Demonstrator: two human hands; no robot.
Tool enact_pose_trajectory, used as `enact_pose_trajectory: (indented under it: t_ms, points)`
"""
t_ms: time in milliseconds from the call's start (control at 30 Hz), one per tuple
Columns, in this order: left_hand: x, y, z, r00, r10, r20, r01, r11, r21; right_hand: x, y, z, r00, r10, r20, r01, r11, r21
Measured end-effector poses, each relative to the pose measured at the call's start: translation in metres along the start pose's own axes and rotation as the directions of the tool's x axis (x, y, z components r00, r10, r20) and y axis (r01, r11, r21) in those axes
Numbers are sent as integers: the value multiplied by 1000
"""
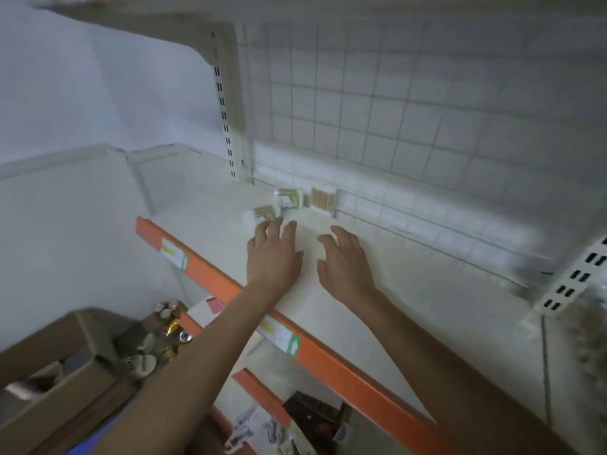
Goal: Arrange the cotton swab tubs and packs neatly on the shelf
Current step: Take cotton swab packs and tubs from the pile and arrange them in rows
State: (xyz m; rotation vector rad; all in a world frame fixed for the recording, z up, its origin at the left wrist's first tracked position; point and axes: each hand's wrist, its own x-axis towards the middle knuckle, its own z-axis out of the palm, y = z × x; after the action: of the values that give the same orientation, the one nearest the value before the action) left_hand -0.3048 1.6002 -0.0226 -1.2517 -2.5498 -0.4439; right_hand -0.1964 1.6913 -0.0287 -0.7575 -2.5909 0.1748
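White store shelving fills the view: a wire-grid back panel (394,93) rises at 12 o'clock, and below it a pale shelf deck (387,310) runs from 10 o'clock to 4 o'clock, edged by an orange price rail (331,359). At 7 o'clock, below the deck, stands an open cardboard carton (49,392) with mixed goods (167,333) beside it, too blurred to name.

Reaching in from 6 o'clock, the left hand (272,254) and right hand (345,261) hover palm down just over the deck, side by side but apart, with fingers spread and nearly straight. Neither holds anything.

The task's things sit at 12 o'clock from the hands, at the back of the deck against the grid:
- a clear pack of wooden-stemmed swabs (323,198), upright, on the right;
- a clear tub (290,196) just beside it on the left;
- a tipped tub (262,213) lying nearest the left fingertips (279,223).

By their look these are light, stiff clear-plastic containers with smooth, probably slippery walls. A careless push would likely slide or topple them. Each is best taken across its sides between thumb and fingers, the tipped one by its barrel, and set down on its base.

Motion blur smears the labels and lids. Whether the left fingertips touch the tipped tub cannot be told. At 3 o'clock the deck's far end is blurred, and any stock there is illegible.
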Motion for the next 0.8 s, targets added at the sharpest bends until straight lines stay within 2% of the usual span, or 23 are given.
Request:
enact_pose_trajectory:
  t_ms: [200, 400, 600, 700, 800]
  points:
    - [53, -46, 14, 998, -56, 13, 57, 997, -61, 75, -6, 27, 999, 10, 41, -9, 1000, -13]
    - [84, -82, 37, 978, -199, 69, 210, 940, -267, 130, -17, 61, 996, -42, 73, 42, 999, -3]
    - [101, -98, 50, 969, -214, 120, 244, 887, -392, 173, -18, 79, 995, -74, 68, 74, 997, -2]
    - [106, -106, 53, 967, -203, 153, 250, 873, -420, 190, -17, 82, 988, -85, 128, 92, 994, -57]
    - [105, -110, 56, 977, -170, 129, 210, 867, -452, 202, -16, 88, 977, -98, 187, 119, 988, -102]
